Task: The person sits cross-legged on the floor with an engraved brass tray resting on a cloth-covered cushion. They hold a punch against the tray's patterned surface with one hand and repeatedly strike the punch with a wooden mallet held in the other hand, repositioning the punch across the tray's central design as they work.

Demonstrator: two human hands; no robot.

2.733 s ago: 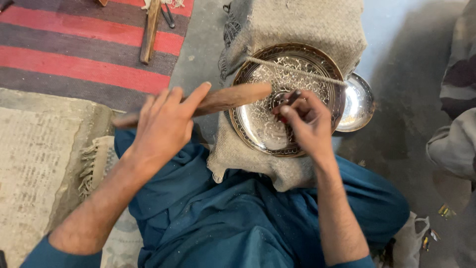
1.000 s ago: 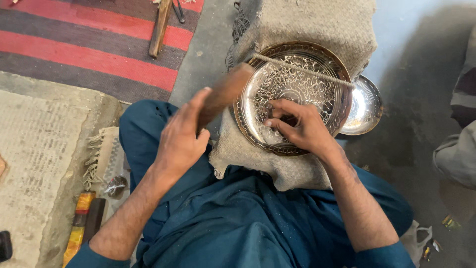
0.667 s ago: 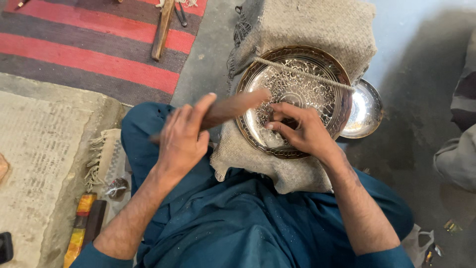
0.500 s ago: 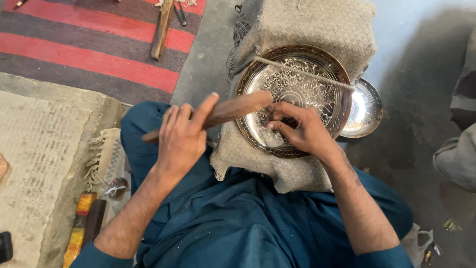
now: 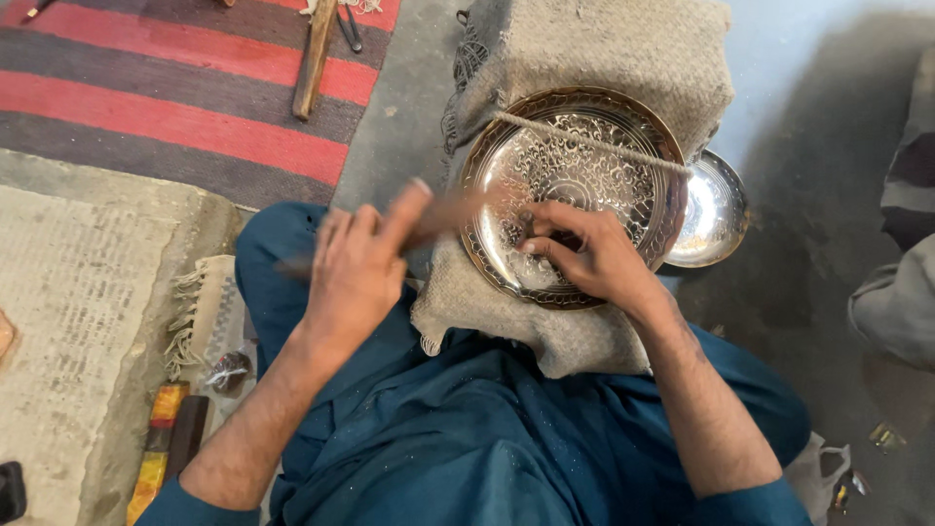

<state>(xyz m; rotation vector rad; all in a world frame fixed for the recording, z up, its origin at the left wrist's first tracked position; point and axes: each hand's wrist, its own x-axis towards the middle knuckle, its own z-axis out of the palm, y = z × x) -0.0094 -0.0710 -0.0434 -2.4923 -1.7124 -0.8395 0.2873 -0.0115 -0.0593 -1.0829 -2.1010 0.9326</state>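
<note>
A round engraved metal plate [image 5: 584,156] lies on a burlap-covered block [image 5: 623,49], tied down by a string [image 5: 594,144] across its top. My right hand [image 5: 594,258] rests on the plate's lower part and pinches a small dark chisel [image 5: 526,222] against the metal. My left hand [image 5: 355,268] grips a wooden mallet [image 5: 443,216], blurred by motion, with its head near the plate's left rim, close to the chisel.
A smaller shiny metal bowl [image 5: 716,209] sits right of the plate. A red and grey striped rug [image 5: 166,97] holds a wooden stick [image 5: 314,58] and pliers [image 5: 349,24]. Another person's clothed leg [image 5: 901,292] is at the right edge. Small tools [image 5: 166,453] lie by my left knee.
My left hand keeps swinging the mallet up and down beside the plate; it is now blurred and lower. My right hand stays on the chisel in nearly the same place.
</note>
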